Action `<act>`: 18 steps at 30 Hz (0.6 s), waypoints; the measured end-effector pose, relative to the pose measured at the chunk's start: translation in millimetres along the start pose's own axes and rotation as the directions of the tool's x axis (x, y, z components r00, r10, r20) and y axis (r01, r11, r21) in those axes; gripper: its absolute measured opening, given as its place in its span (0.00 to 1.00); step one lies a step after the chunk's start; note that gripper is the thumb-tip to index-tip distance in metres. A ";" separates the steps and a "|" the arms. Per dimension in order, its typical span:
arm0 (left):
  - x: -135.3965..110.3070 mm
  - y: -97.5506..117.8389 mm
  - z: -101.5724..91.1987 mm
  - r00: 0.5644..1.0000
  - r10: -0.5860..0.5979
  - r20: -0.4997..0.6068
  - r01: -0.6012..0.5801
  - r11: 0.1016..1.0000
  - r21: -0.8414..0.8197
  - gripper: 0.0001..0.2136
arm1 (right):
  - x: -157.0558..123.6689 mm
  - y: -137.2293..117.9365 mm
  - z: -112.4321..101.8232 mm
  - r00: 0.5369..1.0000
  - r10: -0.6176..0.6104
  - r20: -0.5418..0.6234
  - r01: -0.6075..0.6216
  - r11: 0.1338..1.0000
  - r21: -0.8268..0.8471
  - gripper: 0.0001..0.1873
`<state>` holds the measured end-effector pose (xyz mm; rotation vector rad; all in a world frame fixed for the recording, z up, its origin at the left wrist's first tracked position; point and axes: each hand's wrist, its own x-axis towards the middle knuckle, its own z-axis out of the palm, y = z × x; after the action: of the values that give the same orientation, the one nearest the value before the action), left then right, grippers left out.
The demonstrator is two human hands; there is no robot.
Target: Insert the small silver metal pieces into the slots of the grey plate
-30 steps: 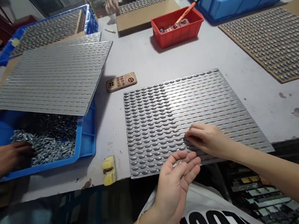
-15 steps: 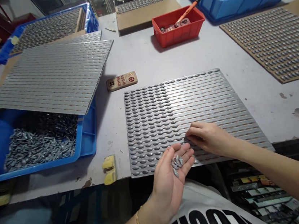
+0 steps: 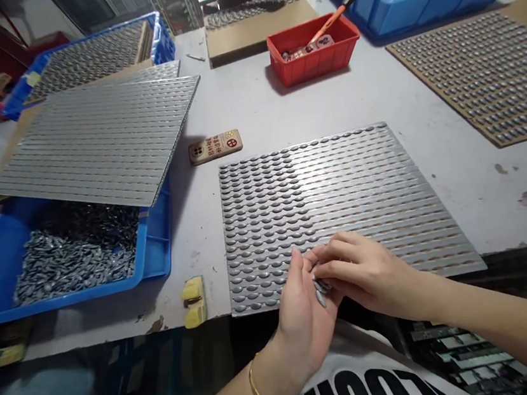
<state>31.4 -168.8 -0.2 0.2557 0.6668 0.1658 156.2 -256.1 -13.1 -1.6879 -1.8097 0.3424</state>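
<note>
Grey worktable (image 3: 271,100), scuffed, shared workshop bench. Left hand (image 3: 301,311) is cupped at 6 o'clock, just off the table edge, cradling a few small metal pieces (image 3: 320,288). Right hand (image 3: 363,271) comes in from 4 o'clock with fingertips down in that pile; can't tell if one is actually pinched. Pieces look rigid, smooth, pointed both ends: light, probably slippery, best pinched across the middle. Grooved metal plate (image 3: 362,185) sits dead centre, its left part filled. Blue bin (image 3: 157,249) of loose stock at 9, red box (image 3: 314,63) at 12, cardboard sheet (image 3: 524,11) at 2.
</note>
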 end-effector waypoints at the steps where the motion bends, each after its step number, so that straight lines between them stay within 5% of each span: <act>1: 0.4 -1.1 -0.9 1.000 0.011 -0.004 -0.011 1.000 0.005 0.20 | -0.3 0.7 0.3 1.000 0.005 0.000 -0.005 1.000 -0.003 0.09; 11: -1.1 -0.7 -6.1 1.000 0.007 -0.021 -0.007 1.000 0.012 0.16 | -4.6 9.9 -2.0 1.000 -0.008 0.009 0.009 0.999 -0.035 0.09; 18: -3.9 2.3 -3.1 0.998 -0.042 -0.039 0.041 0.998 -0.037 0.14 | -12.3 19.4 0.8 0.994 0.006 -0.110 -0.010 0.999 -0.037 0.07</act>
<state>26.2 -166.9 0.4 0.2041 0.7073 0.1433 171.0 -264.9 -28.3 -1.7060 -1.7394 0.2164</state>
